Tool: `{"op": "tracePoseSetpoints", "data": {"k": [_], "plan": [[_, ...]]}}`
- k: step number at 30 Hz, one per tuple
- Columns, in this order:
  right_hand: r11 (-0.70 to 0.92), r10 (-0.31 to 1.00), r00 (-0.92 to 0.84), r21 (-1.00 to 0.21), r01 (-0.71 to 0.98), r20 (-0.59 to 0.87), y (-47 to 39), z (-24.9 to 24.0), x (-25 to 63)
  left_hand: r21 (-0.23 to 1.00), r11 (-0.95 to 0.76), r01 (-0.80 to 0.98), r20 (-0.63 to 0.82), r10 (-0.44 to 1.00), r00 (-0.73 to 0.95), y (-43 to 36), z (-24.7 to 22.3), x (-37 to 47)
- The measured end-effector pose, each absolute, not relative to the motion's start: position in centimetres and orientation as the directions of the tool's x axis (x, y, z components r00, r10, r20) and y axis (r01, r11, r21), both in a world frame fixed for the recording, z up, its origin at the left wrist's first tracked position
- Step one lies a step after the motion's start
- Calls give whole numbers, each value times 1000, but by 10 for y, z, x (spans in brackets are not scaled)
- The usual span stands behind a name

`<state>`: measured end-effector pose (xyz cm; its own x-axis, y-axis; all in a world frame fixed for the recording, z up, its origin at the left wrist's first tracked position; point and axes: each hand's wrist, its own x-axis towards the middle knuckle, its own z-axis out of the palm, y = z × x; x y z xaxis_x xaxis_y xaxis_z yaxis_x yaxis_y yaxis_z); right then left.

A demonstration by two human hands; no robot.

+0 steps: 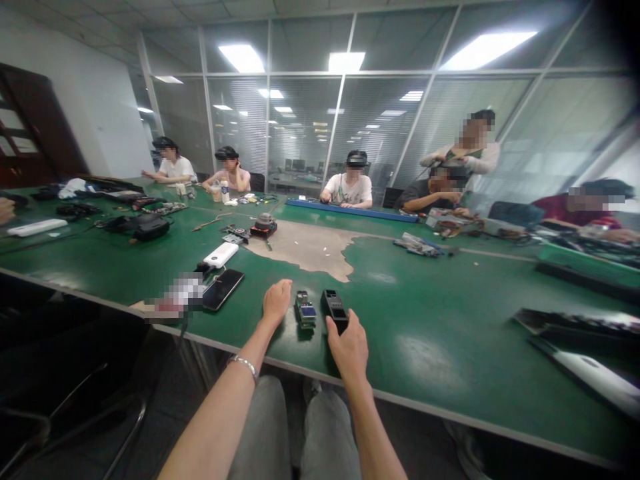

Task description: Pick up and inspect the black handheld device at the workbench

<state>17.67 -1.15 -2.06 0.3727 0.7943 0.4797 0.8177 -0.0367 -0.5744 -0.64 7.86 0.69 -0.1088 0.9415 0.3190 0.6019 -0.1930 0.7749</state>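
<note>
From my place far away, I see the black casing [331, 301] on the green bench [390, 293], at the right of the circuit board [302, 301]; I cannot tell if its near end is raised. My right hand [350, 343] is closed around this near end, thumb on one side and fingers on the other. My left hand [277, 301] rests beside the board with the fingers curled; their inner side is hidden, so I cannot tell if they are fully together.

I judge the casing to be light, stiff and a little slippery, like smooth plastic; its long side walls are good for holding, away from the openings. The board looks more fragile, so I would take it by the edges and not press its small screen [309, 311]. On both I can read no brand or label. The white power bank [221, 255] shows a dark mark, too small to read
</note>
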Motion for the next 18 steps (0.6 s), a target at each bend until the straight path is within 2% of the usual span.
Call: {"op": "tracePoseSetpoints", "data": {"k": [6, 11, 15, 18], "plan": [[-16, 791, 371, -590, 808, 487, -13, -18, 177, 755, -163, 635, 290, 952, -101, 74, 11, -6], [-8, 789, 366, -588, 809, 493, -13, -16, 176, 739, -210, 640, 330, 941, -72, 73, 10, -6], [-15, 792, 416, -667, 745, 446, -17, -9, 175, 751, -231, 618, 355, 931, -84, 74, 7, -6], [39, 772, 442, -729, 683, 456, -22, 3, 170, 768, -220, 601, 351, 930, -108, 75, 7, -6]]}}
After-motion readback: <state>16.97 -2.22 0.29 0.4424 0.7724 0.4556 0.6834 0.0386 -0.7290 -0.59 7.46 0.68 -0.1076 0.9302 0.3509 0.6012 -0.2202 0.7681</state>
